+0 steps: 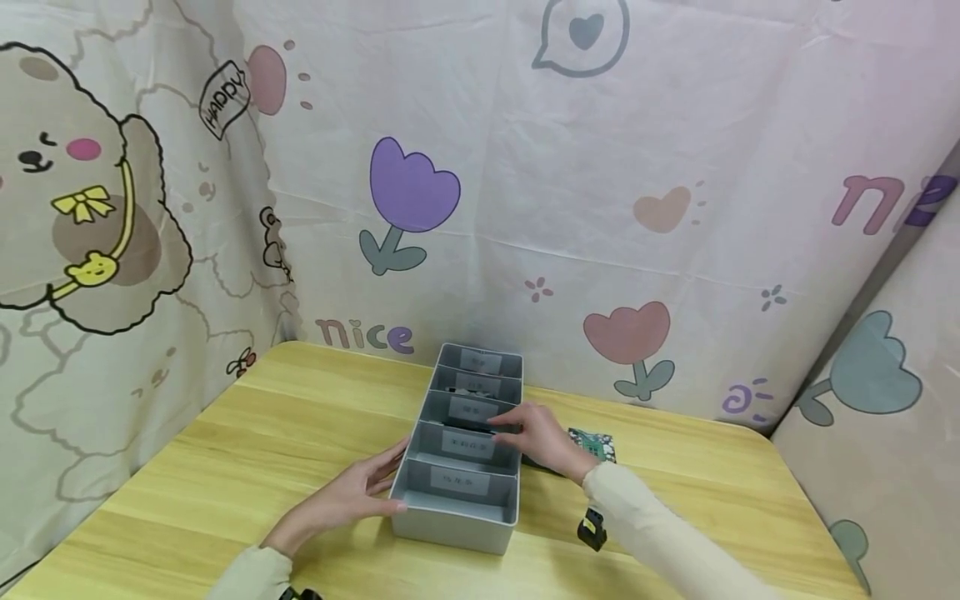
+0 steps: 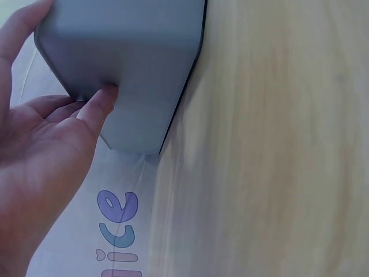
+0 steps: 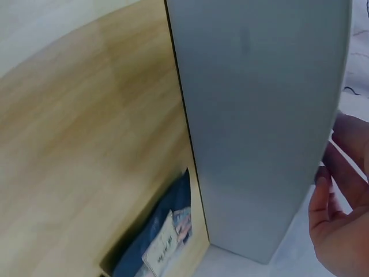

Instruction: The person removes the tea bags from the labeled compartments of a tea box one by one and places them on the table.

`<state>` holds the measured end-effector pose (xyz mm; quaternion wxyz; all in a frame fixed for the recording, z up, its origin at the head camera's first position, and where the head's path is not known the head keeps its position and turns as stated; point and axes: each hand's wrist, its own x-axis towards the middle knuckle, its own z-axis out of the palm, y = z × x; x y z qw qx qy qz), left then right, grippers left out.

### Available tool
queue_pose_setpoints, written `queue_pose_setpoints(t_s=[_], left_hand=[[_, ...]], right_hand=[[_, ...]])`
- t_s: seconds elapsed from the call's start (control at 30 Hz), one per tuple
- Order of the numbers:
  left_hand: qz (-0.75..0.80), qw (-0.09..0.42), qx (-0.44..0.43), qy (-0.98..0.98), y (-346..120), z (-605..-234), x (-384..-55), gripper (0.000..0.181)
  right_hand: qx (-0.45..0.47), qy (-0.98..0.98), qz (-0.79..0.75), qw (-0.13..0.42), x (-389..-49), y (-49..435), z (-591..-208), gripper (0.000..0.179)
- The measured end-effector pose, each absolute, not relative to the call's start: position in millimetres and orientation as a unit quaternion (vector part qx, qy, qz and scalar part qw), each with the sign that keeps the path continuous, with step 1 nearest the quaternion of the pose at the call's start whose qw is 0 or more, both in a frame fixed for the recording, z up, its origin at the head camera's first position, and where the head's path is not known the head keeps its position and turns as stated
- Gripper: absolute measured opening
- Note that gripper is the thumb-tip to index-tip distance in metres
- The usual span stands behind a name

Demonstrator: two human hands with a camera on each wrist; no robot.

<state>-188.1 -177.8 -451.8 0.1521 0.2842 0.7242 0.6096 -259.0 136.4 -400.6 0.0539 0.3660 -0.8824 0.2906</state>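
A long grey box (image 1: 453, 528) stands on the table, split by dividers into several compartments with white labels. My left hand (image 1: 347, 498) rests against its left side, thumb at the near corner of the rim. In the left wrist view, a fingertip of that hand touches the grey side wall (image 2: 144, 81). Over the middle compartment, my right hand (image 1: 543, 435) has thumb and fingers pinching a thin black object (image 3: 321, 174), mostly hidden by fingers and box wall. Small dark and pale items (image 1: 472, 392) show in the compartment beyond it.
A dark pouch with a green patterned front (image 1: 592, 443) lies right of the box, partly behind my right forearm. The wooden table (image 1: 300, 417) meets a printed cloth backdrop (image 1: 487, 208) behind the box. More cloth hangs at both sides.
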Motion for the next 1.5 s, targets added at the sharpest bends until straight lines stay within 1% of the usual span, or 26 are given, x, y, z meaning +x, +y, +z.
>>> queue_pose_setpoints(t_s=[0.23, 0.57, 0.93, 1.17, 1.5], left_hand=[[0.610, 0.147, 0.290, 0.723, -178.9, -454.5, -187.9, 0.085], [0.612, 0.153, 0.287, 0.721, -179.3, -453.0, -187.8, 0.085], [0.610, 0.140, 0.303, 0.718, -179.2, -453.9, -187.4, 0.085], [0.608, 0.138, 0.309, 0.718, -179.0, -454.5, -186.9, 0.086], [0.601, 0.132, 0.311, 0.725, -178.6, -453.5, -186.2, 0.085]], right_hand=[[0.366, -0.874, 0.313, 0.066, -262.6, 128.8, -408.9, 0.024], [0.346, -0.876, 0.330, 0.057, -261.5, 122.2, -411.7, 0.019], [0.350, -0.872, 0.335, 0.076, -261.7, 119.1, -416.4, 0.015], [0.321, -0.877, 0.350, 0.071, -259.9, 118.8, -419.0, 0.015], [0.315, -0.870, 0.368, 0.095, -259.7, 117.8, -419.6, 0.013]])
